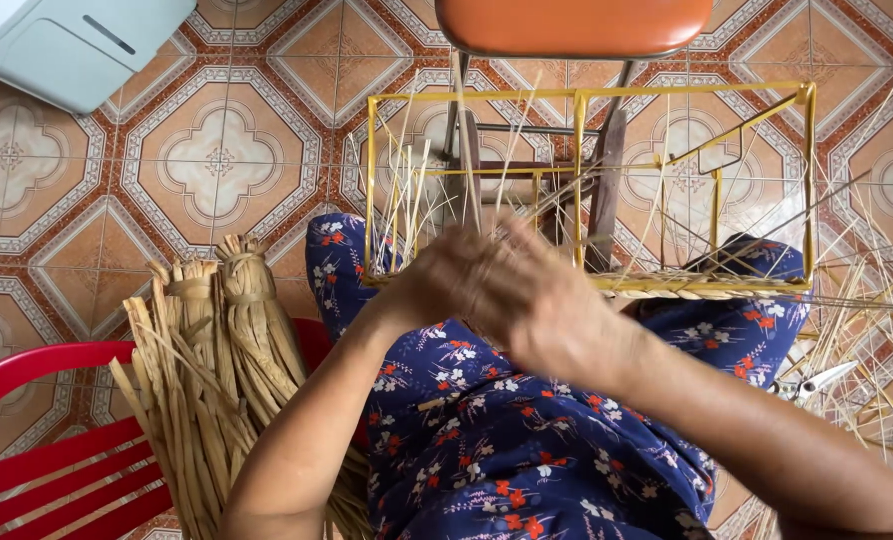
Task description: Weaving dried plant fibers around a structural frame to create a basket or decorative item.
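Where hands [507,290] meet, yellow wire frame [587,180].

No packages, labels, signs or screens are in view.
The only box-like thing is a pale blue-white plastic casing [72,45] on the tiled floor at top left, unmarked.

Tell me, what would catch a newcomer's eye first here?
Probably the yellow wire frame on the person's lap at centre, with thin pale strips standing up through it. Both hands, left hand and right hand, meet blurred at its near edge. At lower left, bundles of dried fibre lie on a red chair.
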